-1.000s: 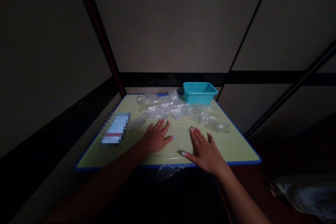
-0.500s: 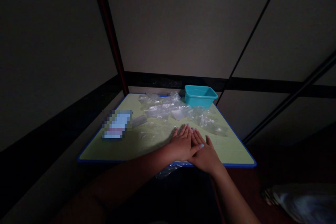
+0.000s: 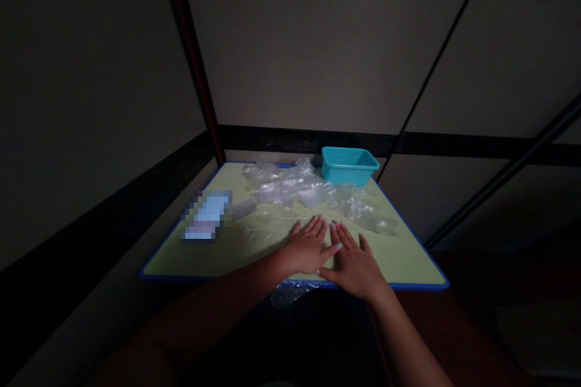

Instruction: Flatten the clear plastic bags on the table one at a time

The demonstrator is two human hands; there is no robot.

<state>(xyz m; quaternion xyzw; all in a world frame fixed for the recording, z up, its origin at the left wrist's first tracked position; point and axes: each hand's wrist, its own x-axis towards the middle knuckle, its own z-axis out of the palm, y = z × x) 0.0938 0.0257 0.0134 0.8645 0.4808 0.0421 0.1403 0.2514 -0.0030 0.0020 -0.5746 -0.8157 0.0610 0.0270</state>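
My left hand (image 3: 307, 248) lies palm down near the front of the table, fingers stretched out. Right beside it, my right hand (image 3: 354, 263) is also flat and palm down, its fingers spread. The thumbs point toward each other, with a narrow gap between the hands. Under and around them is thin clear plastic film (image 3: 267, 231), hard to tell from the tabletop. A loose end of plastic (image 3: 290, 295) hangs over the front edge below my left wrist. Crumpled clear plastic bags (image 3: 313, 190) lie just beyond my fingertips.
The pale yellow-green table (image 3: 190, 263) has a blue rim and stands in a corner against panelled walls. A turquoise plastic basket (image 3: 347, 174) sits at the back right. On the left lies a pixelated phone-like object (image 3: 207, 217), with a greyish strip (image 3: 244, 210) beside it.
My hands were together, with the left thumb over the right hand. Now they have parted slightly, left hand to the left and right hand a little to the right. The view shifted slightly.
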